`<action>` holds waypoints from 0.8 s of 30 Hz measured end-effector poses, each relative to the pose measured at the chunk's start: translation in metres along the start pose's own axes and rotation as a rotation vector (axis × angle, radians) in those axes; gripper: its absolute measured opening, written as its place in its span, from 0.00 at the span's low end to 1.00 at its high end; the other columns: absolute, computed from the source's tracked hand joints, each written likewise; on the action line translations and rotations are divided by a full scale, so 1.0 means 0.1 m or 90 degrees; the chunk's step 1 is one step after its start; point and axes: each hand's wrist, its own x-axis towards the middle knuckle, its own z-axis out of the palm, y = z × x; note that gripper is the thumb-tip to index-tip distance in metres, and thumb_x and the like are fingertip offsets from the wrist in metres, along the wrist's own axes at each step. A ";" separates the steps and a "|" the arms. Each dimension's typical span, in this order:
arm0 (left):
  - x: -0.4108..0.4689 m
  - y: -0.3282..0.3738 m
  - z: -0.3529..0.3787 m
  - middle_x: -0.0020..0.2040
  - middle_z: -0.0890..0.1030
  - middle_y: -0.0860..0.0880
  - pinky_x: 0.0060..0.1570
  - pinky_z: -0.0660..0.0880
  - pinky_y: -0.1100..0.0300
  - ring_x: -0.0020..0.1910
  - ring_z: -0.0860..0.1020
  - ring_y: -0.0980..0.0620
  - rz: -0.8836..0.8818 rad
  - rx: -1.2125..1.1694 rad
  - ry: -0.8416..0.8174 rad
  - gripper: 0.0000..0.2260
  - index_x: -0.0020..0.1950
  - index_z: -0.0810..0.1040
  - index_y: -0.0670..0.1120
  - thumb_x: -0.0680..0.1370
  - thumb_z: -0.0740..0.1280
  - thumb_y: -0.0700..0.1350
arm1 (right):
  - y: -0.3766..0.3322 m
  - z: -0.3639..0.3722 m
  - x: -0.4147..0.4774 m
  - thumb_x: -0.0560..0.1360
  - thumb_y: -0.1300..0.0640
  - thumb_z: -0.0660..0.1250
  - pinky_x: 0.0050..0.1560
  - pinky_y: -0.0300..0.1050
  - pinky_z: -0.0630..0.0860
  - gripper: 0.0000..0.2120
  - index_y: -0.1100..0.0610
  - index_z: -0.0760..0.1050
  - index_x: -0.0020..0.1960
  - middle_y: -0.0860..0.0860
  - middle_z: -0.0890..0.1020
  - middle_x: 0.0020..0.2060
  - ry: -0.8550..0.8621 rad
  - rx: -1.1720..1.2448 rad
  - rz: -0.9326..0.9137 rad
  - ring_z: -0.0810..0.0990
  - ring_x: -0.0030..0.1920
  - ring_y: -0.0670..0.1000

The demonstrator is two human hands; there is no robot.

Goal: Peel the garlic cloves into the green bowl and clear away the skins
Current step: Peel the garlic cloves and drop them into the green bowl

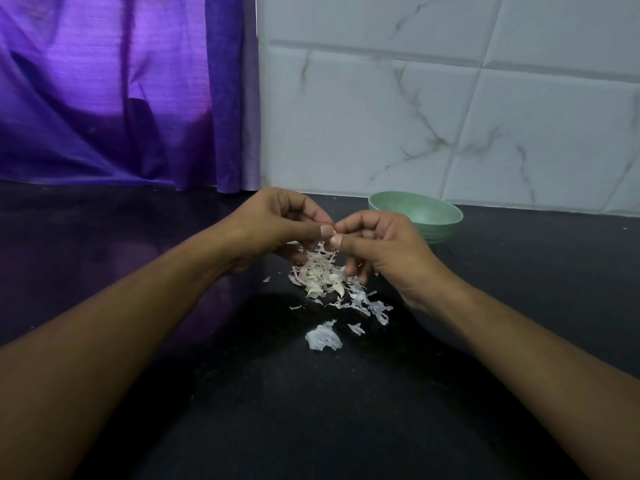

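Note:
My left hand (277, 223) and my right hand (381, 247) meet above the dark counter, their thumbs and forefingers pinching one small garlic clove (334, 231) between them. Most of the clove is hidden by my fingertips. Directly below lies a heap of garlic cloves and papery skins (323, 277). More loose skins (323, 337) are scattered nearer to me. The green bowl (446, 211) stands behind my right hand near the wall, its visible inside showing nothing.
The black counter (311, 410) stretches toward me. A purple curtain (121, 98) hangs at the back left down to the counter. White marbled wall tiles (450, 116) stand behind the bowl.

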 end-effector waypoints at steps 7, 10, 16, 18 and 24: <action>0.00 -0.01 0.01 0.39 0.83 0.48 0.34 0.82 0.60 0.37 0.80 0.55 -0.034 -0.076 -0.025 0.08 0.54 0.81 0.42 0.76 0.75 0.40 | 0.00 0.01 -0.01 0.76 0.67 0.73 0.31 0.43 0.81 0.07 0.64 0.82 0.53 0.56 0.85 0.35 -0.004 0.052 -0.008 0.84 0.32 0.52; 0.01 0.00 0.00 0.38 0.83 0.50 0.32 0.81 0.60 0.36 0.80 0.56 -0.063 -0.114 -0.037 0.11 0.55 0.77 0.44 0.75 0.74 0.40 | -0.03 0.01 -0.02 0.76 0.66 0.73 0.36 0.45 0.83 0.06 0.63 0.83 0.52 0.57 0.86 0.37 -0.016 0.079 0.000 0.85 0.35 0.52; 0.00 0.00 0.03 0.37 0.81 0.49 0.32 0.81 0.61 0.34 0.79 0.57 -0.130 -0.182 -0.090 0.15 0.56 0.76 0.44 0.71 0.75 0.42 | -0.03 -0.01 -0.02 0.73 0.68 0.74 0.44 0.49 0.85 0.08 0.65 0.82 0.52 0.60 0.86 0.39 -0.018 0.092 0.022 0.87 0.38 0.54; 0.00 0.00 0.03 0.38 0.81 0.49 0.32 0.82 0.61 0.34 0.79 0.57 -0.147 -0.201 -0.101 0.15 0.55 0.76 0.45 0.71 0.75 0.42 | -0.04 -0.01 -0.02 0.73 0.69 0.74 0.45 0.49 0.85 0.07 0.64 0.82 0.50 0.61 0.86 0.39 -0.018 0.084 0.020 0.87 0.38 0.55; 0.01 0.02 0.02 0.39 0.81 0.49 0.33 0.83 0.60 0.34 0.80 0.57 -0.167 -0.227 -0.109 0.17 0.56 0.76 0.45 0.70 0.75 0.40 | -0.06 -0.03 0.01 0.72 0.69 0.75 0.50 0.55 0.84 0.07 0.64 0.83 0.49 0.64 0.86 0.41 -0.015 0.039 -0.010 0.88 0.39 0.57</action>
